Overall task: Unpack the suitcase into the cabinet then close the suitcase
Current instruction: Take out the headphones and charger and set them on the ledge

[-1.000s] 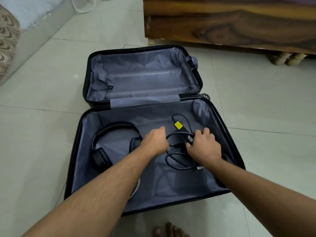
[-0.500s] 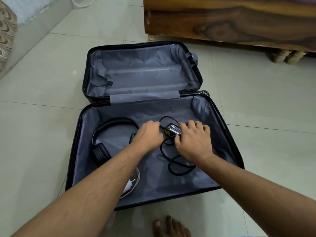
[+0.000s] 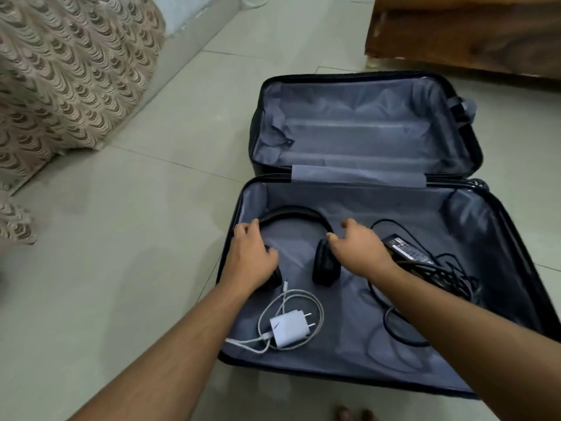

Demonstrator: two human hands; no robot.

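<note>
The black suitcase [image 3: 513, 232] lies open on the tiled floor, its grey-lined lid [image 3: 364, 129] flat behind the near half. Black headphones [image 3: 326, 267] rest in the near half at the left. My left hand [image 3: 252, 258] grips their left side and covers that ear cup. My right hand [image 3: 359, 252] curls round the right end of the headband, thumb on top of the right ear cup. A white charger [image 3: 290, 328] with its coiled cable lies near the front edge. A black power adapter [image 3: 406, 249] and its tangled cable lie to the right, partly under my right forearm.
A patterned cloth [image 3: 60, 71] hangs at the far left. Dark wooden furniture [image 3: 470, 34] stands behind the suitcase at the top right. My toes [image 3: 355, 414] show at the bottom edge, just in front of the suitcase.
Both hands have let go of the black adapter and moved left onto the headphones. The view has swung left, so the suitcase now sits to the right. The white charger is now uncovered.
</note>
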